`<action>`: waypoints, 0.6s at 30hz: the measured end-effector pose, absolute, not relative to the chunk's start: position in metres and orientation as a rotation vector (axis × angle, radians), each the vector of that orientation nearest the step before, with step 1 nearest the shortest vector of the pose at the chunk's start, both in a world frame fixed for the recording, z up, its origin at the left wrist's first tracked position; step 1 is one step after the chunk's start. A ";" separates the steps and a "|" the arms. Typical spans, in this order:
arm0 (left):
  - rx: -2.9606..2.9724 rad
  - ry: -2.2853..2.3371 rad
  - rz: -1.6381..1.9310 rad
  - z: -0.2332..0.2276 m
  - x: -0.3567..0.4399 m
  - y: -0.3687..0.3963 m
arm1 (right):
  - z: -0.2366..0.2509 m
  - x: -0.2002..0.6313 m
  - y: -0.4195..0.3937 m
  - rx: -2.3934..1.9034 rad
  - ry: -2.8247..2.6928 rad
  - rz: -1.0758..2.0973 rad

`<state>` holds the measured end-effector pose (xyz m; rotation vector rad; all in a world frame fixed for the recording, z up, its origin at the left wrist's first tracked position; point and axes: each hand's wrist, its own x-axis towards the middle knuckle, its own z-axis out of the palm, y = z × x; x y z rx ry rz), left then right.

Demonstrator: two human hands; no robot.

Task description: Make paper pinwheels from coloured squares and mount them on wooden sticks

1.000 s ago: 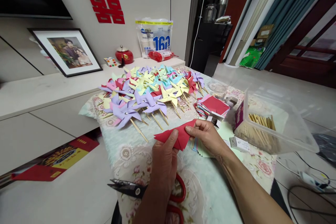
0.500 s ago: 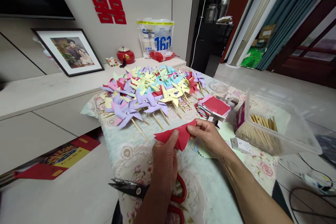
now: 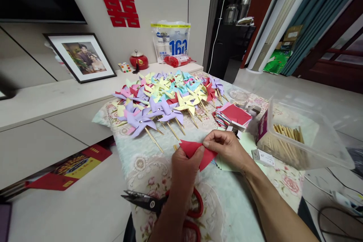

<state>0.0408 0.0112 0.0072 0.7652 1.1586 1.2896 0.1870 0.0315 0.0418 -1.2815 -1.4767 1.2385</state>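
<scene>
A folded red paper (image 3: 198,151) is held just above the table (image 3: 227,204), near its front middle, between both hands. The left hand (image 3: 184,168) pinches its left part, thumb lying on top of the sheet and the other fingers hidden below. The right hand (image 3: 227,149) pinches the upper right edge between thumb and forefinger, the remaining fingers curled underneath. The paper shows a sharp crease and a point hanging down toward the floral cloth.

Under the left forearm lie scissors (image 3: 159,206) with red handles, blades pointing left and slightly parted. Just beyond the right hand sits a stack of coloured paper squares (image 3: 234,115), red on top, and some pale green sheets (image 3: 246,141) lie beneath the right wrist. To the right stands a clear plastic box (image 3: 300,136) holding wooden sticks (image 3: 286,134). Farther back, a large heap of finished paper pinwheels (image 3: 167,96) in purple, yellow, blue, pink and red covers the far half of the table, their sticks pointing toward the person. Behind it, on a low cabinet, stand a framed photograph (image 3: 82,56), a red lidded jar (image 3: 138,60) and a white printed bag (image 3: 171,41).
</scene>
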 end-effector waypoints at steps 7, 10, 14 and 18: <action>0.718 1.093 1.341 0.009 0.043 0.013 | 0.043 0.188 0.031 -1.300 -1.483 1.228; 0.692 1.072 1.335 0.010 0.041 0.014 | 0.046 0.188 0.030 -1.302 -1.501 1.234; 0.699 1.088 1.328 0.011 0.040 0.013 | 0.047 0.187 0.031 -1.313 -1.530 1.250; 0.685 1.086 1.336 0.011 0.040 0.012 | 0.043 0.187 0.032 -1.318 -1.527 1.279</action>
